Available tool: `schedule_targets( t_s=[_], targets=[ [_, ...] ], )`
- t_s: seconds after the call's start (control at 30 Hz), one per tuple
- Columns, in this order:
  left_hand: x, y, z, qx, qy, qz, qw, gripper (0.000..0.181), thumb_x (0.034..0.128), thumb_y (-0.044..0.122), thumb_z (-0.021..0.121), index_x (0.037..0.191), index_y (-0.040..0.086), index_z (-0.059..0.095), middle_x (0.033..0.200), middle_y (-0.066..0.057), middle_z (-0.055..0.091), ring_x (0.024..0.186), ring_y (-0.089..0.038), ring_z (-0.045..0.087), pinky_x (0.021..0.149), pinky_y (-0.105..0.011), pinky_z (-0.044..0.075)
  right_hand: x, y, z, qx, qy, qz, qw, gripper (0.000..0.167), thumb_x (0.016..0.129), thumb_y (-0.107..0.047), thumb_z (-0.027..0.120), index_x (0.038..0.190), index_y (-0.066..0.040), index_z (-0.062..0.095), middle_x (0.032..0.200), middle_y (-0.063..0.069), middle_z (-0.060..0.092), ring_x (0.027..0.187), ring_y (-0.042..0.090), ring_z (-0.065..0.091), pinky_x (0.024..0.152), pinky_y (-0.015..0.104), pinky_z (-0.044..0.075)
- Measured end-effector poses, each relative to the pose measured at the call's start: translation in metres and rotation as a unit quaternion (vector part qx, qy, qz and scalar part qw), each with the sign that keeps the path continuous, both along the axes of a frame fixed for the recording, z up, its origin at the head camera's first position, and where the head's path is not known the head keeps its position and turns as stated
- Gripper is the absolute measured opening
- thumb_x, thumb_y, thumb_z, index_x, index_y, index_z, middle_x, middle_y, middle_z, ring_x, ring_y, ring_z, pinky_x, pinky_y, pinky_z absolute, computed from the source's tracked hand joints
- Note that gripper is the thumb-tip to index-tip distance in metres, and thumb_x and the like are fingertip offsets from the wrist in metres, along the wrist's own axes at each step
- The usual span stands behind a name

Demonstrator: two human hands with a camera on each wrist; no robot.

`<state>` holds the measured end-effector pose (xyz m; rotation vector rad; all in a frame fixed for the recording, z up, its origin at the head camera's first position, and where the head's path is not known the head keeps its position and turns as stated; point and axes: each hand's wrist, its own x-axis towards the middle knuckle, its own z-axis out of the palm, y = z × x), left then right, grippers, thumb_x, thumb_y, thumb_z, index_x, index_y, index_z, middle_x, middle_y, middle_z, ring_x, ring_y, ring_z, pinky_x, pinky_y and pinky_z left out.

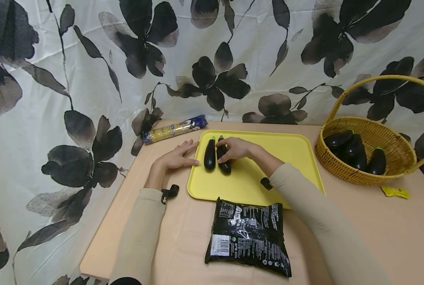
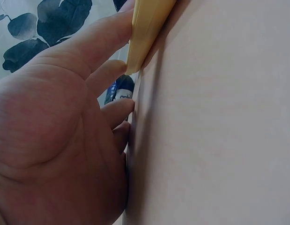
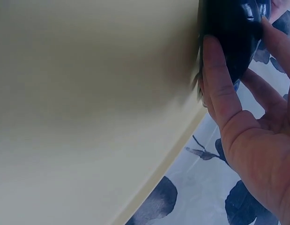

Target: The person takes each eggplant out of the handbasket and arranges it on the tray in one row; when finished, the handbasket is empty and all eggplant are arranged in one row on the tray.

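Note:
Two dark eggplants lie side by side on a yellow tray [image 1: 269, 146], toward its left end. My right hand [image 1: 235, 149] grips the right-hand eggplant [image 1: 225, 168], thumb on one side and fingers on the other; the right wrist view shows this eggplant [image 3: 229, 42] between them. Just to its left is the other eggplant [image 1: 209, 155], which neither hand holds. My left hand [image 1: 176, 156] rests at the tray's left edge with its fingers extended. In the left wrist view, the thumb and a finger touch the tray rim [image 2: 147, 33].
A wicker basket [image 1: 393, 174] with several eggplants stands at the right, a small yellow packet [image 1: 395, 192] before it. A black printed bag [image 1: 249, 237] lies in front of the tray. Behind my left hand is a long yellow and blue package [image 1: 174, 129]. A floral curtain hangs behind the table.

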<state>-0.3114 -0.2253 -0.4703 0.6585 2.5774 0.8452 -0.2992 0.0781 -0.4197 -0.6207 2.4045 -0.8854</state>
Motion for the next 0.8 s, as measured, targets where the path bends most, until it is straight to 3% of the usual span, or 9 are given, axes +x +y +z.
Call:
schedule_targets(
  t_s=[0.3, 0.8],
  targets=[
    [-0.0005, 0.0001, -0.0002, -0.001, -0.002, 0.0, 1.0, 0.092, 0.0926, 0.059, 0.072, 0.167, 0.034, 0.023, 0.177, -0.005, 0.003, 0.164, -0.027, -0.007, 0.133, -0.052, -0.007, -0.0003, -0.0032, 0.001, 0.011, 0.02, -0.007, 0.9997, 0.079, 0.089, -0.031, 0.084, 0.157, -0.014, 0.048, 0.117, 0.017, 0.064, 0.09, 0.021, 0.067, 0.074, 0.028, 0.057],
    [0.0008, -0.0024, 0.001, -0.001, 0.001, -0.005, 1.0, 0.092, 0.0932, 0.058, 0.071, 0.167, 0.033, 0.023, 0.177, -0.006, 0.003, 0.164, -0.027, -0.007, 0.133, -0.052, -0.007, 0.0036, -0.0081, 0.0036, 0.026, 0.048, -0.004, 0.9985, 0.081, 0.089, -0.036, 0.083, 0.158, -0.013, 0.047, 0.104, 0.013, 0.063, 0.084, 0.021, 0.064, 0.071, 0.028, 0.052]
  ],
)
